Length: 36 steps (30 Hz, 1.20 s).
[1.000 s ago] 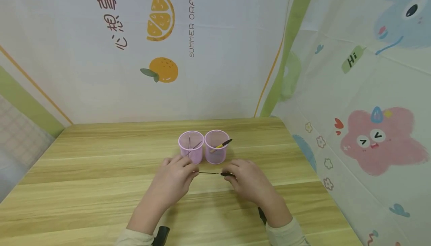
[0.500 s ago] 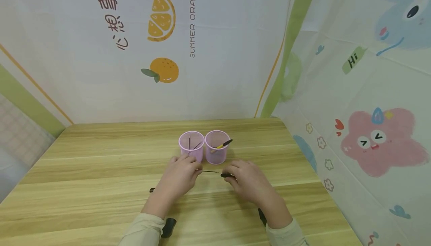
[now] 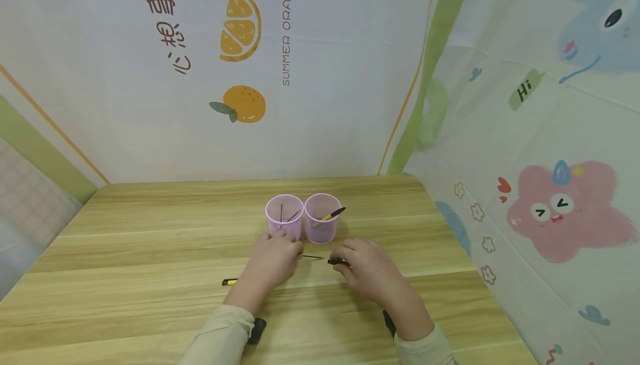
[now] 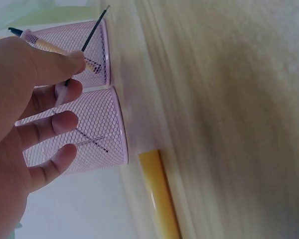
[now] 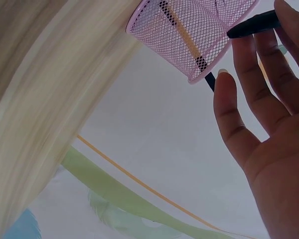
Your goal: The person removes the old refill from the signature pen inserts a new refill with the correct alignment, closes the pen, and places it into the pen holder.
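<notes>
Thumb and fingertips of my left hand (image 3: pixel 275 259) pinch a thin dark pen refill (image 4: pixel 93 35), which points toward the right hand in the head view. My right hand (image 3: pixel 369 268) grips a black pen cap (image 5: pixel 254 25) between thumb and fingers, its tapered end facing the refill across a small gap. Just beyond the left hand stands a pink mesh cup (image 3: pixel 274 222) with thin dark refills (image 4: pixel 89 141) inside. Beside it, a second pink mesh cup (image 3: pixel 320 236) holds a yellow pen (image 3: pixel 326 218) with a black end leaning over the rim.
Partly behind the left wrist, a yellow pen barrel (image 3: pixel 230 282) with a black end lies on the wooden table (image 3: pixel 150 231). Black devices (image 3: pixel 257 331) show at both wrists. Printed cloth (image 3: pixel 330 120) hangs behind the table and along its right side.
My left hand has moved a little to the right with the refill, and less of the refill shows. The yellow barrel has come into view behind that wrist. The right hand has barely moved.
</notes>
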Tool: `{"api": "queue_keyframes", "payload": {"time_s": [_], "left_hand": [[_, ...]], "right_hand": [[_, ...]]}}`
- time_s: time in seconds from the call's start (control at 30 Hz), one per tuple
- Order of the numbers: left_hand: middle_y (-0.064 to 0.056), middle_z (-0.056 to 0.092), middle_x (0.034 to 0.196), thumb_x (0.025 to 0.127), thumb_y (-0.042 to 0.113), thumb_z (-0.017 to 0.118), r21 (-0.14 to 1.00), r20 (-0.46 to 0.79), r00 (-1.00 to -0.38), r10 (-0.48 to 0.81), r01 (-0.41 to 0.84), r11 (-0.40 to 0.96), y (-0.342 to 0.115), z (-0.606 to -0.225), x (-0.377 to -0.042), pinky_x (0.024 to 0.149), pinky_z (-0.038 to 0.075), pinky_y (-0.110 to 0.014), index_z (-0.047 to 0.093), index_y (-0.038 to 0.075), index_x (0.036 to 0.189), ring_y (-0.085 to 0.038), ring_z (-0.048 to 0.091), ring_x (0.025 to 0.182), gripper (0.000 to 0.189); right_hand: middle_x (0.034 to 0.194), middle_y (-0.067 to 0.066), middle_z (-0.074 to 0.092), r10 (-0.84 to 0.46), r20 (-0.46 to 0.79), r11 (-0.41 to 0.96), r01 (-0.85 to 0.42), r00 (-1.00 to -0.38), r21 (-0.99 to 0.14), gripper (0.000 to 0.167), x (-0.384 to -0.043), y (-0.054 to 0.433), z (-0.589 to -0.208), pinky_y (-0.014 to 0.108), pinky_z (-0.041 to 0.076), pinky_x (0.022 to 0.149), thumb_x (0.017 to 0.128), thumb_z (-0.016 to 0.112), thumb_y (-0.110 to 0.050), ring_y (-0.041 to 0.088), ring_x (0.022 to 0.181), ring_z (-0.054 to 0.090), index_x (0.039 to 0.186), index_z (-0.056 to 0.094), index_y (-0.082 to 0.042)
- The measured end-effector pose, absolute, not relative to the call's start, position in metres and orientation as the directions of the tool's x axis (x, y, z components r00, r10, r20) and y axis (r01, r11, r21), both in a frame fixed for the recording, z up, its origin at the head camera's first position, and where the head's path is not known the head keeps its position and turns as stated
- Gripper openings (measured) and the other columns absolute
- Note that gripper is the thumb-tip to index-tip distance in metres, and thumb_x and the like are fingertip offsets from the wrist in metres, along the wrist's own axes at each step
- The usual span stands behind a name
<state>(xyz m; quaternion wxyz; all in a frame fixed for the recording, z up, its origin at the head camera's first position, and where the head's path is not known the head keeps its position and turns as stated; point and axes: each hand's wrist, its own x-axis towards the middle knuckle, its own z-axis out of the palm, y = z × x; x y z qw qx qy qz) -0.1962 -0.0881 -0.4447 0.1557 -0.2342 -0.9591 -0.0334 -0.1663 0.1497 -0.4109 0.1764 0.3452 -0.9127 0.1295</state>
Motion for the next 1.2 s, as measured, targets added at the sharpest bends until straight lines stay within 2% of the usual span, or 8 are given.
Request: {"api": "queue_keyframes", "payload": {"time_s": [0.23, 0.43, 0.63, 0.87, 1.2], "left_hand": [[0.001, 0.076, 0.097, 0.093, 0.027, 0.078, -0.110, 0.247, -0.858, 0.450, 0.437, 0.893, -0.082, -0.448, -0.201, 0.079, 0.052, -0.041, 0.075, 0.023, 0.088, -0.023, 0.067, 0.094, 0.007], [-0.001, 0.077, 0.092, 0.088, 0.019, 0.079, -0.171, 0.253, -0.850, 0.463, 0.431, 0.886, -0.076, -0.449, -0.203, 0.075, 0.054, -0.041, 0.075, 0.022, 0.087, -0.025, 0.068, 0.089, 0.005], [-0.002, 0.077, 0.088, 0.088, 0.018, 0.080, -0.235, 0.250, -0.843, 0.476, 0.424, 0.875, -0.071, -0.452, -0.206, 0.074, 0.057, -0.042, 0.077, 0.022, 0.083, -0.025, 0.068, 0.082, 0.007], [0.002, 0.075, 0.075, 0.086, 0.019, 0.081, -0.263, 0.276, -0.822, 0.498, 0.434, 0.862, -0.064, -0.449, -0.208, 0.062, 0.056, -0.038, 0.075, 0.023, 0.073, -0.022, 0.064, 0.068, 0.015], [0.002, 0.072, 0.068, 0.084, 0.016, 0.081, -0.294, 0.295, -0.813, 0.503, 0.423, 0.857, -0.059, -0.451, -0.212, 0.054, 0.054, -0.036, 0.072, 0.021, 0.070, -0.020, 0.062, 0.061, 0.017]], "right_hand": [[0.099, -0.007, 0.077, -0.580, 0.397, 0.734, -0.668, -0.712, -0.126, 0.012, -0.166, 0.150, -0.411, 0.041, 0.060, 0.085, 0.091, 0.084, -0.018, 0.015, 0.095, 0.073, 0.102, 0.079, -0.019], [0.099, -0.007, 0.077, -0.586, 0.400, 0.728, -0.675, -0.705, -0.123, 0.012, -0.166, 0.150, -0.412, 0.041, 0.060, 0.085, 0.091, 0.084, -0.018, 0.014, 0.094, 0.073, 0.102, 0.079, -0.019], [0.098, -0.007, 0.077, -0.587, 0.400, 0.724, -0.678, -0.704, -0.130, 0.012, -0.167, 0.151, -0.414, 0.042, 0.061, 0.088, 0.091, 0.084, -0.017, 0.014, 0.095, 0.074, 0.101, 0.079, -0.019], [0.099, -0.007, 0.077, -0.585, 0.404, 0.722, -0.679, -0.703, -0.136, 0.012, -0.167, 0.152, -0.414, 0.042, 0.060, 0.086, 0.091, 0.085, -0.017, 0.014, 0.096, 0.074, 0.101, 0.079, -0.019], [0.098, -0.008, 0.076, -0.582, 0.403, 0.725, -0.675, -0.707, -0.137, 0.012, -0.167, 0.153, -0.415, 0.040, 0.060, 0.085, 0.091, 0.085, -0.017, 0.013, 0.095, 0.073, 0.101, 0.079, -0.019]]}}
